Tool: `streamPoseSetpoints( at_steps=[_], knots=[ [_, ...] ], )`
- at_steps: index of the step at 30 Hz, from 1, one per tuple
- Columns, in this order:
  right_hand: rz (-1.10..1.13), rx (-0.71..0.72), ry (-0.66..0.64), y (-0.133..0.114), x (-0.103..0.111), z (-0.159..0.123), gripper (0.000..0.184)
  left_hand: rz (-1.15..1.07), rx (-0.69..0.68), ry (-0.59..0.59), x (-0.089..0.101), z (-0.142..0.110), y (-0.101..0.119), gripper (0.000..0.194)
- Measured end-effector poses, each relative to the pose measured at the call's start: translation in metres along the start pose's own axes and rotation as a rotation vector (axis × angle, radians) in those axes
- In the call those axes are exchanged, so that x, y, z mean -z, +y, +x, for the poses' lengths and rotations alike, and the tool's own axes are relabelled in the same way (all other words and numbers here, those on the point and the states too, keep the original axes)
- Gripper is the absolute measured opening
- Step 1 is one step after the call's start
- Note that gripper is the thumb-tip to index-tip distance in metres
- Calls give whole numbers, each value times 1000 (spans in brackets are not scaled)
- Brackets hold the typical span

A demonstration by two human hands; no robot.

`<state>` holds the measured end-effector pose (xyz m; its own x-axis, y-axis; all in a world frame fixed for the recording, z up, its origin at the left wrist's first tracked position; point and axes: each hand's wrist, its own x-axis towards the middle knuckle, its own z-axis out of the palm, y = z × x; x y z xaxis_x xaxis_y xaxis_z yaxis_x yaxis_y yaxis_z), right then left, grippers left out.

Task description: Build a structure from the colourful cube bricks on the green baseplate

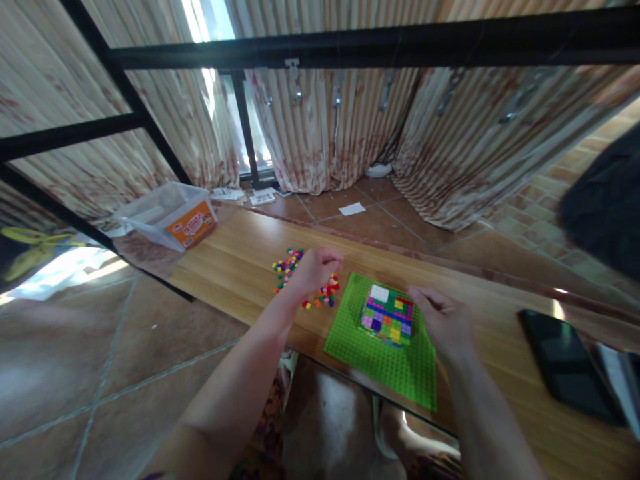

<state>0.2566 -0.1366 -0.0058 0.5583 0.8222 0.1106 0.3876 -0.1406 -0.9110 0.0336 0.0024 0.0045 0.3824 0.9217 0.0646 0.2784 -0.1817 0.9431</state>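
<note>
A multicoloured block structure [386, 317] is seen just left of the right hand [443, 317], on a green baseplate [353, 353]. That hand is loosely curled; whether anything is pinched cannot be told. Loose bricks [330, 289] are partly hidden by the half-curled left hand [316, 267], its hold likewise unclear.

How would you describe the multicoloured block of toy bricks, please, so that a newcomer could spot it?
On the long wooden table, find the square green studded baseplate. The multicoloured block stands on it, beside the right hand. Unlike the loose coloured bricks left of the baseplate, it is one compact piece with a white patch on top.
</note>
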Motion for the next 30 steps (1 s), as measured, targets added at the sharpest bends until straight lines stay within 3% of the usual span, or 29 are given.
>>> streamPoseSetpoints(
  at_steps=[3,6,11,17,30],
  knots=[
    [-22,0,0,-2,-1,-1,29,217,-29,-60,25,-5,-7,13],
    [-33,-17,-10,-4,-2,-2,28,387,-50,-125,35,-14,-6,17],
    [-76,-21,-41,-4,-3,-2,28,570,-228,-293,24,-29,3,22],
    [-94,-3,-52,2,-4,-1,30,712,-376,-399,12,-32,-2,28],
    [-77,-27,-70,1,-5,-2,34,918,-380,-351,2,-35,2,22]
  ],
)
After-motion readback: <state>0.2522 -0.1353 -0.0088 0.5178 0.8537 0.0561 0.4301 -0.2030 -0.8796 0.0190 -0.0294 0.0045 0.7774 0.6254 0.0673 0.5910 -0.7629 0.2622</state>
